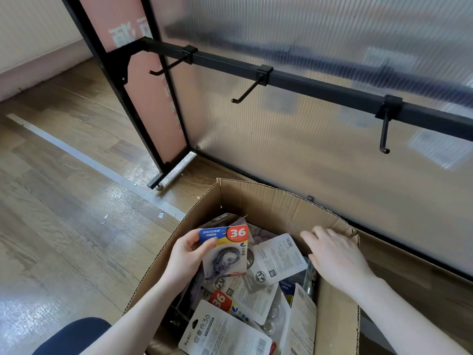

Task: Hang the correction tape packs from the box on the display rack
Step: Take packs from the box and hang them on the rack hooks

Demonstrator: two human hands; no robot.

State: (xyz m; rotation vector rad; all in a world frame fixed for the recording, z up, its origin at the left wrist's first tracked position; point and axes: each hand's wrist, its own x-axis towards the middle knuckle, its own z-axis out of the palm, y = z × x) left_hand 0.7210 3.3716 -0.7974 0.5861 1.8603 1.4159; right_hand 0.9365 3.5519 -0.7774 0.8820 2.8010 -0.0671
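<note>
Over the open box of packs on the floor, the left hand pinches one pack upright while the right hand rests flat, fingers loose, on the rim. Beyond, the rack's three hooks stand bare.

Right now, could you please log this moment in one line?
left hand: holds pack | right hand: on box | hooks: bare

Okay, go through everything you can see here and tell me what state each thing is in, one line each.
Left hand: grip on one correction tape pack.
Held pack: lifted above the pile, front showing.
Right hand: open, resting on box rim.
Cardboard box: open, holding loose packs.
Left hook: empty.
Middle hook: empty.
Right hook: empty.
</note>
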